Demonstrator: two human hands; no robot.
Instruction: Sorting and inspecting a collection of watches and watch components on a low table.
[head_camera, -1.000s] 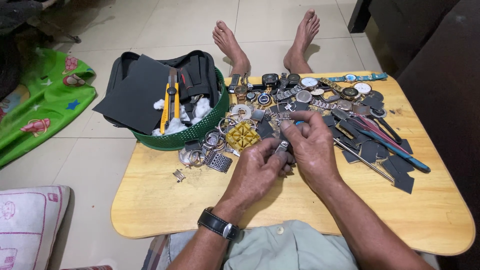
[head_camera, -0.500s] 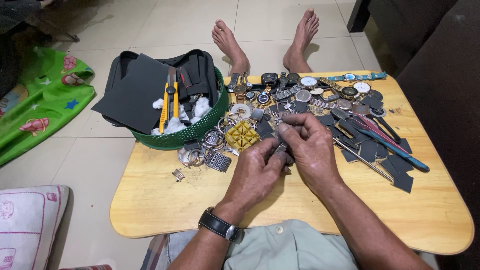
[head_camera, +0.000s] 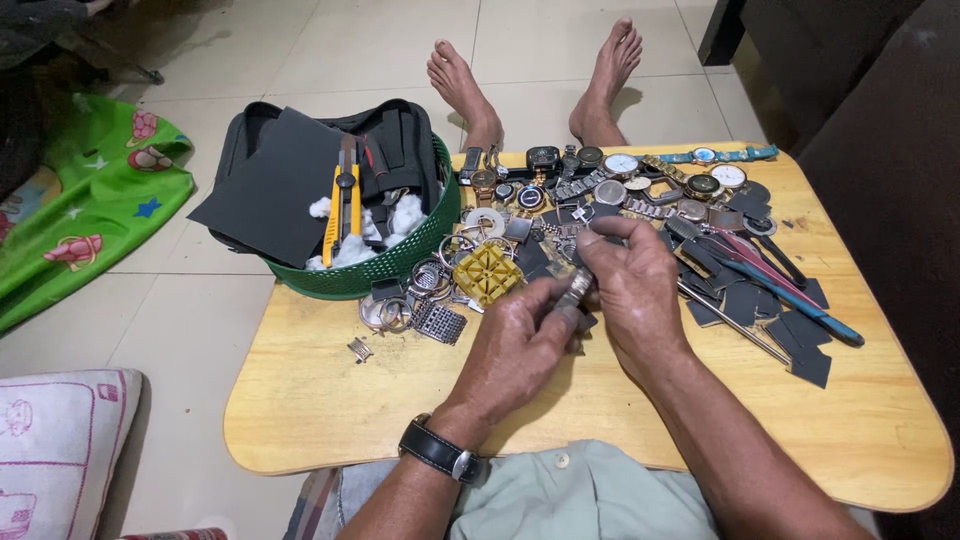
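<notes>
Amid clutter, bare table (head_camera: 330, 400) nearer, both hands' fingers (head_camera: 545, 300) pinch a metal watch band (head_camera: 574, 289)

The person has bare forearms and bare feet (head_camera: 540, 85), a black-strapped wristwatch (head_camera: 440, 452) with a silver buckle on the left wrist, a pale grey-green buttoned shirt (head_camera: 580, 495), and a strip of checked cloth at the hip.
</notes>
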